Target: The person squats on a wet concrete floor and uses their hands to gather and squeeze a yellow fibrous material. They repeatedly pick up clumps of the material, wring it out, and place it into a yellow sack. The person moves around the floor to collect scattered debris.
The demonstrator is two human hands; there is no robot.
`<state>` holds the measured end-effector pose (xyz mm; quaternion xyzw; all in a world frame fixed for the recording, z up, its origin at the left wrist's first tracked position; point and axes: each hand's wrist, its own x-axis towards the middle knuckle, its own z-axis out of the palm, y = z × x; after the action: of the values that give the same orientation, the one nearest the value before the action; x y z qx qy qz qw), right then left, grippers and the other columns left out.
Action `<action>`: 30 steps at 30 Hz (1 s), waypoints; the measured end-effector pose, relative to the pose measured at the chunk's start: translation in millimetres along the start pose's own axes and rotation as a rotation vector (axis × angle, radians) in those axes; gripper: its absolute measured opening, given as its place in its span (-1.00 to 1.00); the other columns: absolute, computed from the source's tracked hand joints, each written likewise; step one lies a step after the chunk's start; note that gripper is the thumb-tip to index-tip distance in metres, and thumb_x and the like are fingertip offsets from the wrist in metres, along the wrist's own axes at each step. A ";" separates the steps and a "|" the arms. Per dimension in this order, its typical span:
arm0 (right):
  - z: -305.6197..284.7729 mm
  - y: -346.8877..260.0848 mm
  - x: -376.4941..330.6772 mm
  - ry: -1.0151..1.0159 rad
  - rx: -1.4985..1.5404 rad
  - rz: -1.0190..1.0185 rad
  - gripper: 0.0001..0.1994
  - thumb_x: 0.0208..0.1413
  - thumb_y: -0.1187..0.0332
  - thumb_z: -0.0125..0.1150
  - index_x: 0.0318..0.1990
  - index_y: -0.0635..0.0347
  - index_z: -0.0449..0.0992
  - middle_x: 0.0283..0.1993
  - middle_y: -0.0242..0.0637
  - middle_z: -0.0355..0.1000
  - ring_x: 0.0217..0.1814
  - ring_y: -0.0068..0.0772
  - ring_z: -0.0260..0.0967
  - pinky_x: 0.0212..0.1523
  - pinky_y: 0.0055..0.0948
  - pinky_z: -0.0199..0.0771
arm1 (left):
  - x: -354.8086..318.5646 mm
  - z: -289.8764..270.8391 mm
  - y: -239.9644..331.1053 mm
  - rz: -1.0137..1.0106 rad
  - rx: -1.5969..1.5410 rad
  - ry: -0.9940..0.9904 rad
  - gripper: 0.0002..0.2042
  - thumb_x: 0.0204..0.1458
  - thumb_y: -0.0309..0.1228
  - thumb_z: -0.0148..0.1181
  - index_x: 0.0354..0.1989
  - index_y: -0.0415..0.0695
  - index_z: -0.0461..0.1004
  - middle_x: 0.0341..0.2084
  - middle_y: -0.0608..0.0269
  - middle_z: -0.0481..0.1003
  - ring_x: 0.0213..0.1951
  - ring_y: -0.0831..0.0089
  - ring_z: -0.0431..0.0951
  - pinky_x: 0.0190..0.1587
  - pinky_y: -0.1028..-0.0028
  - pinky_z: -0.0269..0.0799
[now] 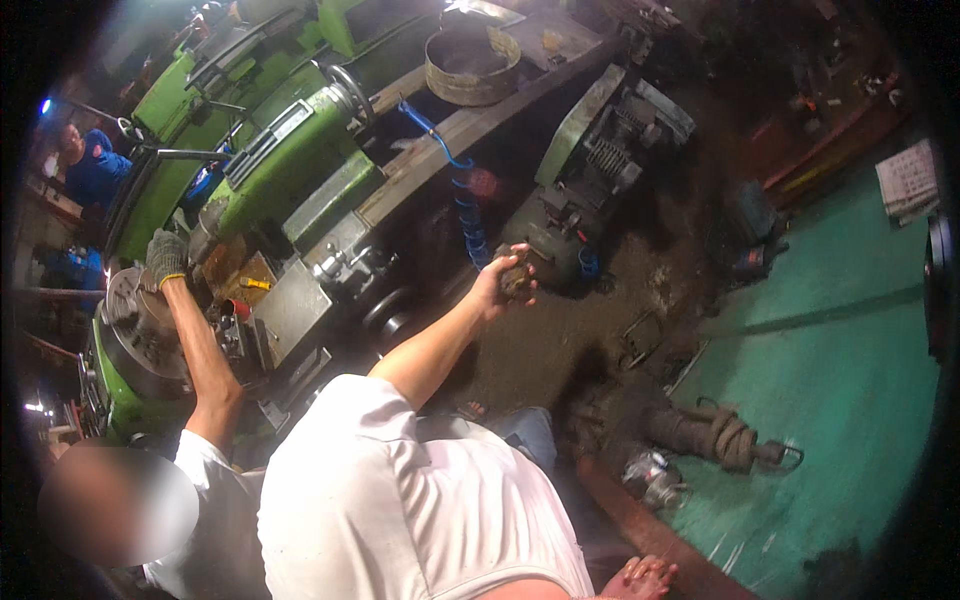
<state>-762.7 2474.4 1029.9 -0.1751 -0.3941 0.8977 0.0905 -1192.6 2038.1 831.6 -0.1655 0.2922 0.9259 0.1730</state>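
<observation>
My left hand [492, 287] reaches out at mid-view, its fingers curled round a dark, rough lump [516, 281] whose kind I cannot make out. At the lower edge my right hand [643, 577] is partly cut off. Its fingers look bent in; anything inside them is hidden. To the left, a co-worker in a white shirt stretches an arm towards the green lathe [345, 185]. That person's gloved hand [168, 255] is by the round chuck [140, 320]. Behind my left forearm lie the lathe's dark handwheel [390, 312] and carriage handles [345, 265].
Beyond my left hand stands an air compressor [590, 170], with a coiled blue hose [468, 215] nearby. A round metal tub [472, 65] sits on the lathe bed. Right lies a green floor [800, 330] with a cloth-wrapped tool [715, 435]. Another person in blue [97, 170] is far left.
</observation>
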 end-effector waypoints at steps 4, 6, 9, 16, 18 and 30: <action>34.7 6.6 138.9 -0.345 0.057 -0.157 -0.57 0.30 0.10 0.14 0.17 0.19 0.33 0.09 -0.21 0.41 -0.05 -0.33 0.25 0.00 -0.23 0.24 | 8.2 -16.0 24.1 0.071 -0.011 0.087 -0.59 0.18 -0.16 0.11 0.23 0.24 0.37 -0.15 0.25 0.49 -0.14 0.25 0.56 -0.12 -0.02 0.54; 38.4 18.7 215.8 -0.224 0.002 -0.196 -0.59 0.34 0.20 0.13 0.24 0.17 0.35 -0.04 -0.20 0.48 -0.28 -0.43 0.30 -0.31 -0.41 0.36 | 2.6 -36.0 40.0 0.159 0.006 0.171 -0.58 0.18 -0.17 0.12 0.24 0.24 0.37 -0.15 0.23 0.49 -0.15 0.23 0.56 -0.14 -0.02 0.55; 49.5 11.3 325.2 -0.424 0.053 -0.110 -0.49 0.31 0.17 0.16 0.33 0.19 0.31 0.06 -0.13 0.43 -0.24 -0.38 0.28 -0.30 -0.40 0.32 | 9.9 -37.8 52.2 0.277 -0.015 0.261 -0.53 0.14 -0.15 0.16 0.26 0.22 0.35 -0.17 0.19 0.48 -0.16 0.20 0.56 -0.17 -0.02 0.56; 114.7 -6.1 537.7 -0.413 -0.083 0.139 -0.56 0.29 0.20 0.22 0.24 0.17 0.42 -0.01 -0.23 0.47 -0.29 -0.48 0.28 -0.35 -0.47 0.31 | 22.6 -32.3 78.0 0.487 -0.084 0.416 -0.51 0.13 -0.13 0.17 0.26 0.24 0.34 -0.18 0.24 0.52 -0.20 0.24 0.62 -0.24 -0.02 0.64; 153.0 -2.8 589.9 -0.410 -0.284 0.161 -0.62 0.30 0.21 0.20 0.19 0.16 0.46 -0.04 -0.28 0.49 -0.33 -0.55 0.29 -0.37 -0.54 0.29 | 22.5 -26.8 77.1 0.529 -0.128 0.450 -0.51 0.12 -0.12 0.18 0.26 0.25 0.34 -0.19 0.25 0.52 -0.20 0.25 0.62 -0.25 -0.01 0.65; 378.5 114.6 757.9 -0.715 -0.737 0.126 -0.72 0.32 0.34 0.22 0.13 0.13 0.50 -0.03 -0.44 0.49 -0.31 -0.72 0.33 -0.36 -0.67 0.28 | 18.3 -51.5 78.6 0.651 -0.264 0.604 -0.54 0.16 -0.17 0.11 0.27 0.20 0.35 -0.17 0.20 0.51 -0.18 0.22 0.58 -0.19 -0.06 0.59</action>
<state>-1610.5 2369.3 998.7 0.0992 -0.6791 0.7067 -0.1718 -1231.0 1951.0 822.3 -0.3481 0.2460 0.8716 -0.2419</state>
